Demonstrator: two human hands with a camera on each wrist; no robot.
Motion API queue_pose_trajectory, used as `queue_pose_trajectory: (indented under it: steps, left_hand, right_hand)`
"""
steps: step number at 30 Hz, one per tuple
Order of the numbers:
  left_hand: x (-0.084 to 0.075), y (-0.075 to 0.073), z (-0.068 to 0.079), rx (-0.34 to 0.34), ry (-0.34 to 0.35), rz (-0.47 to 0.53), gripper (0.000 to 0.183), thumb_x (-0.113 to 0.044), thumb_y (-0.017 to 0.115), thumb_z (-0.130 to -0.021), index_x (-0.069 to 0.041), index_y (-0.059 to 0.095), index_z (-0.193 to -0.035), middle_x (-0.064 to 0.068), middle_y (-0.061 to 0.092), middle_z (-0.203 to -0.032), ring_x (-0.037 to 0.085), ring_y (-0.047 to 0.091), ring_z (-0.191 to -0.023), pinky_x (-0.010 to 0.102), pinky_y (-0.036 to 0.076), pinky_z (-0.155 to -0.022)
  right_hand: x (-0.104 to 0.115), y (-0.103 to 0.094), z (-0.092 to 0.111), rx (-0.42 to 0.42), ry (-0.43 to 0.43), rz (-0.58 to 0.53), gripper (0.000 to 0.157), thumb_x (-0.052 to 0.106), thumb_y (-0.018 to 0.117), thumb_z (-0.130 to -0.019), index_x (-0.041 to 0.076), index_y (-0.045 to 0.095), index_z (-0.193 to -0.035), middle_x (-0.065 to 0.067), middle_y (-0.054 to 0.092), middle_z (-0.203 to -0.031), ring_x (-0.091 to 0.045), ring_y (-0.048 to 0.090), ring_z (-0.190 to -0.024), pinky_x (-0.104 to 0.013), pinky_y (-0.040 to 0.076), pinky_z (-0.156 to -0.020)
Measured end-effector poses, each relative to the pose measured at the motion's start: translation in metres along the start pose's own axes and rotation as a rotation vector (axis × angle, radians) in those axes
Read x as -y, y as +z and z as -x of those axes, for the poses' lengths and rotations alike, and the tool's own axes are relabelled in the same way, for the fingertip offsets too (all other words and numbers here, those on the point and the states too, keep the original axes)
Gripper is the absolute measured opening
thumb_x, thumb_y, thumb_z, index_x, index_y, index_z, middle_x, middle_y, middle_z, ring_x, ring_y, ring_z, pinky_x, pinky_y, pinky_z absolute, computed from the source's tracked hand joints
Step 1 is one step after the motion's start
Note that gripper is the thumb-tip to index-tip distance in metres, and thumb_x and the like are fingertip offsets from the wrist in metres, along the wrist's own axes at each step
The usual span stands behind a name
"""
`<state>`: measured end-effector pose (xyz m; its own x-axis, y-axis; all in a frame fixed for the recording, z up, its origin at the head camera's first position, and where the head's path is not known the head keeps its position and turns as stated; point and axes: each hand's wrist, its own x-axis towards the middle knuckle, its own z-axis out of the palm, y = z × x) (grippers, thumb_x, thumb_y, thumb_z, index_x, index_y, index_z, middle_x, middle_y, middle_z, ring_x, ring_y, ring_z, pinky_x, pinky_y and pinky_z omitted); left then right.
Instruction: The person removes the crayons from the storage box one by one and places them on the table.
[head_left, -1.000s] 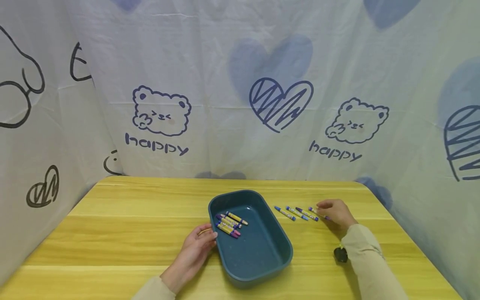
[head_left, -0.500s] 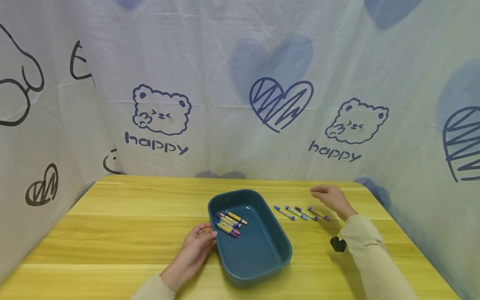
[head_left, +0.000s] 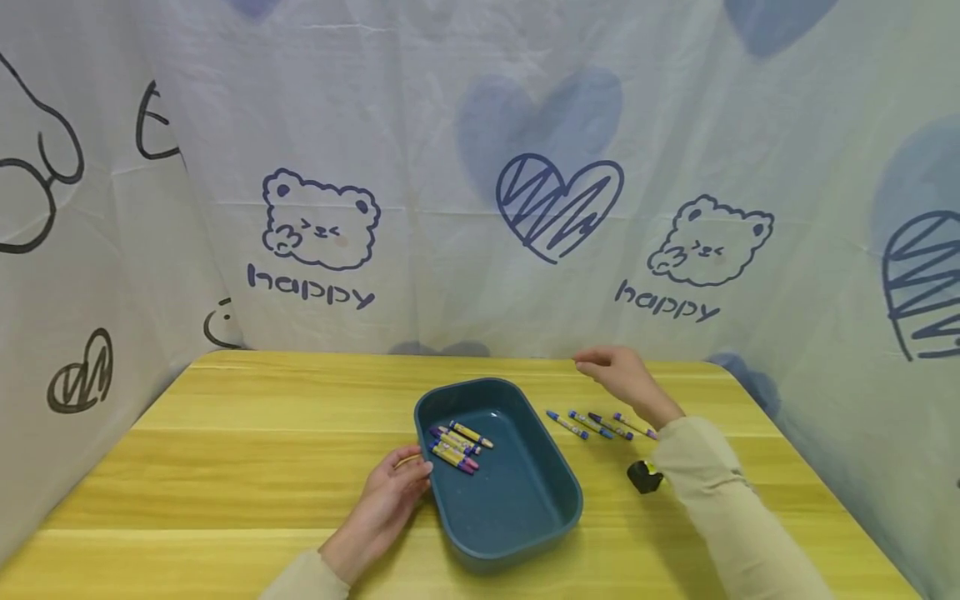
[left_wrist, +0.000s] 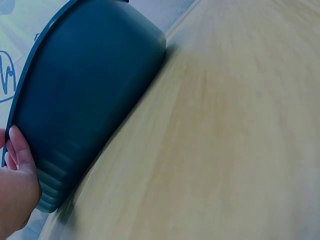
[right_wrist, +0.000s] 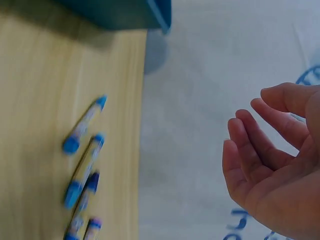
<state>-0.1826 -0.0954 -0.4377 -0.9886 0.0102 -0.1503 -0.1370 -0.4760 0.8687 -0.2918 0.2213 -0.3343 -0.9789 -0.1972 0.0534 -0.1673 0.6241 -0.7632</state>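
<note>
My left hand (head_left: 388, 497) grips the left side of a dark teal plastic bin (head_left: 517, 504); the left wrist view shows its fingers at the bin's rim. Several yellow-wrapped crayons (head_left: 454, 455) lie bunched inside, against that left wall. To the right of the bin, several more crayons (head_left: 589, 425) lie apart in a slanting row on the table, with blue, dark and purple tips. Above and behind this row hovers my right hand (head_left: 622, 383). In the right wrist view that hand (right_wrist: 272, 160) is loosely curled, with nothing between fingers and thumb.
The wooden table (head_left: 247, 450) has a yellow grain. White cloth (head_left: 442, 275) with blue hearts and bear drawings hangs behind it and at both sides. A small black wrist camera (head_left: 643, 477) hangs beneath the right sleeve.
My right hand has left the rightmost crayon, risen and swung left over the row with nothing in it. The left hand and the bin stay in place.
</note>
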Motion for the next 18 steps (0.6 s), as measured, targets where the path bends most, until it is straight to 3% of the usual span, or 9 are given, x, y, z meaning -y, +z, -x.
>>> queue_pose_trajectory:
  steps: [8,18]
  left_hand:
    - [0.001,-0.001,-0.001,0.002,0.001,0.000,0.034,0.007,0.055,-0.090,0.006,0.040,-0.120,0.007,0.057,-0.095,0.010,0.056,-0.078,0.022,0.050,-0.075]
    - [0.002,-0.001,-0.001,0.002,-0.001,0.003,0.035,0.007,0.057,-0.089,0.006,0.041,-0.120,0.005,0.055,-0.094,0.009,0.055,-0.077,0.022,0.050,-0.074]
  right_hand:
    - [0.022,0.024,0.005,-0.002,-0.086,-0.050,0.031,0.016,0.055,-0.099,0.001,0.061,-0.126,-0.017,0.060,-0.125,-0.033,0.055,-0.115,-0.047,0.046,-0.095]
    - [0.039,0.061,0.000,0.020,-0.124,-0.074,0.028,0.013,0.058,-0.097,0.000,0.064,-0.120,-0.014,0.063,-0.119,-0.030,0.058,-0.110,-0.044,0.048,-0.092]
